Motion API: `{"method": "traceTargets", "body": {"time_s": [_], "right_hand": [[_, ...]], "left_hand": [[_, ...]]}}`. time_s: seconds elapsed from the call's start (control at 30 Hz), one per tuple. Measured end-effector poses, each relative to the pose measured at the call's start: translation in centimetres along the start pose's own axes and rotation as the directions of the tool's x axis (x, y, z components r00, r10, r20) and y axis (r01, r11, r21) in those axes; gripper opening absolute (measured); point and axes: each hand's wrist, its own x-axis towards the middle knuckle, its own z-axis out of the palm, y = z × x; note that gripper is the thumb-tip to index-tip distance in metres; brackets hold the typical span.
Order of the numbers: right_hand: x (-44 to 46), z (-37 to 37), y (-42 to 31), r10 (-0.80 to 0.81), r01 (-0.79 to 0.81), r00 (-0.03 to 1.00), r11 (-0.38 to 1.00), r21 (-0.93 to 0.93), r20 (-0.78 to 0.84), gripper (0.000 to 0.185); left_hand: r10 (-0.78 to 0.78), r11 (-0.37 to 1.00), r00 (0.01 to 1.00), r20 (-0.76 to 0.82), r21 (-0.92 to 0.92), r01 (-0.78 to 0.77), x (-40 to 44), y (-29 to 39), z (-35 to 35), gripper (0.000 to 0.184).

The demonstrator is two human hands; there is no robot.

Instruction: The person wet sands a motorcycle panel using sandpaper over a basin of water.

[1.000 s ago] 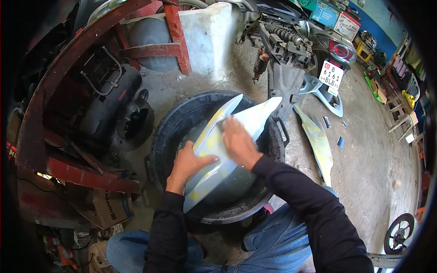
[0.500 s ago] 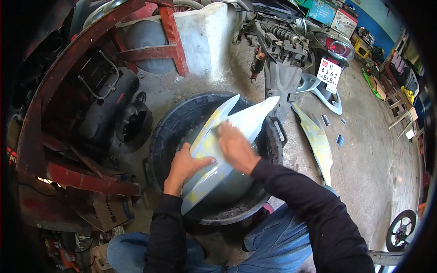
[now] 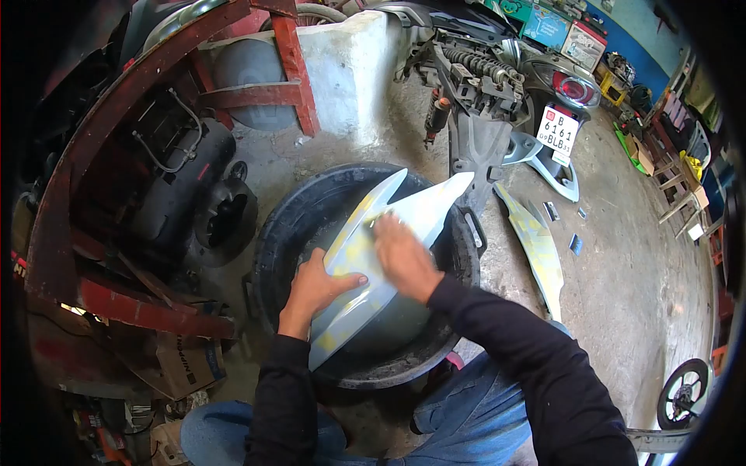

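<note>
One glossy panel [image 3: 431,208], white with yellow patches, slants across the black tub's [image 3: 270,233] rim. Left hand [image 3: 315,289] half-closed on its edge, thumb on top; right hand [image 3: 406,255] blurs against its face, fingers bent, any grip unclear. "B 6161 BLB" on the plate [image 3: 558,130]! "NIPPON" on the carton [image 3: 185,366], left; slim panel [image 3: 538,247] right, on concrete floor [image 3: 622,295].

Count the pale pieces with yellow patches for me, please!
2. The held panel is over the black tub, steadied by the left hand. The other panel lies on the floor, right of the tub. Any hidden ones, I can't tell.
</note>
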Motion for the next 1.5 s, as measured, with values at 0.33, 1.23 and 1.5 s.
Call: {"method": "traceTargets", "body": {"time_s": [0.33, 1.23, 1.5], "right_hand": [[-1.2, -0.7, -0.2, -0.149, 0.147, 0.988, 0.986, 0.075, 0.027, 0.045], [-0.2, -0.2, 0.7, 0.013, -0.015, 1.000, 0.997, -0.081, -0.019, 0.046], [-1.5, 0.6, -0.3, -0.321, 0.304, 0.947, 0.900, -0.313, -0.003, 0.046]], "left_hand": [[0.065, 0.977, 0.998, 0.016, -0.205, -0.061, 0.3, -0.8, 0.3, 0.078], [0.045, 0.993, 0.995, 0.091, -0.112, -0.035, 0.6, -0.2, -0.1, 0.082], [0.055, 0.991, 0.997, 0.056, -0.126, -0.048, 0.7, -0.8, 0.4, 0.083]]}}
